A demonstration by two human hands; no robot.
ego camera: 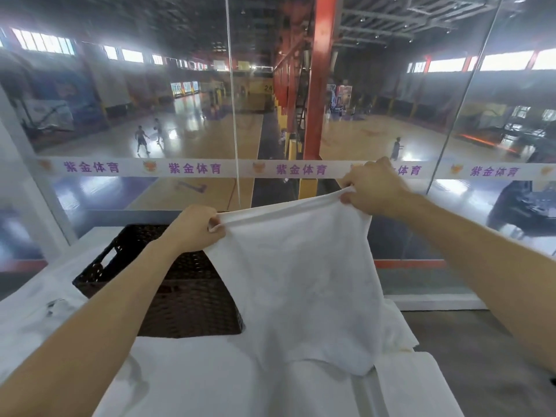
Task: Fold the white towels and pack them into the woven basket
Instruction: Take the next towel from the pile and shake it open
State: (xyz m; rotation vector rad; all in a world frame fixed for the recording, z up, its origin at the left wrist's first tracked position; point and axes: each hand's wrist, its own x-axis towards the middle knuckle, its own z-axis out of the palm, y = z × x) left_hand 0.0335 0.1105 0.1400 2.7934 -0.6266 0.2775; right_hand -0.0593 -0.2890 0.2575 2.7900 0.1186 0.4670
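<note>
I hold a white towel (304, 284) up in the air by its top edge. My left hand (195, 228) pinches its left corner and my right hand (373, 188) pinches its right corner, a bit higher. The towel hangs down and its lower edge touches the white-covered table (186, 380). A dark brown woven basket (180, 296) stands on the table behind and to the left of the towel, under my left forearm. The towel hides the basket's right side. More white cloth (397, 329) lies bunched to the right behind the hanging towel.
A glass wall (150, 130) with a white printed band runs just beyond the table's far edge, with a sports hall below it. The table's right edge ends near grey floor (469, 350). A small dark object (52, 305) lies on the table at the left.
</note>
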